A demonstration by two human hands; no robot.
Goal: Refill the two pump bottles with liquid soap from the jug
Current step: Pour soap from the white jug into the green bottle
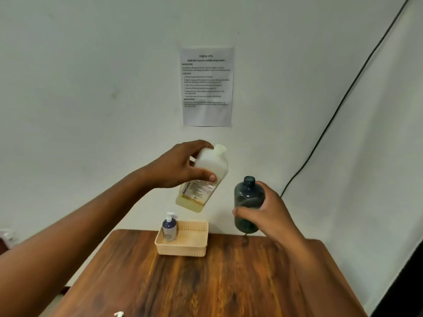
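The left hand (180,165) is clamped around the upper part of the white soap jug (202,179), fingers over the top and thumb pressed against the front just above the label. The jug is held in the air above the far edge of the bench (206,282), tilted so its open white neck points up and to the right. Yellowish liquid soap sits in its lower end, filling only the bottom portion. The label carries print, of which "BIOCHE" can be read.

The right hand (272,213) is closed around the dark translucent bottle (248,204), gripping its lower half from the right with the thumb across the front. This bottle is upright, its neck open with no pump fitted, and it is also held off the bench, near the far right corner. The jug's base and the bottle's shoulder are near each other but apart; the jug's mouth is higher than the bottle's mouth and to its left.

On the bench at the middle of the far edge rests a pale plastic basket (194,245). Inside it, in the left part, stands a small blue pump bottle (169,228) with its white pump head on. At the near edge of the bench a small white piece (119,313) shows, too cropped to identify. A printed sheet (207,86) is fixed to the wall behind.
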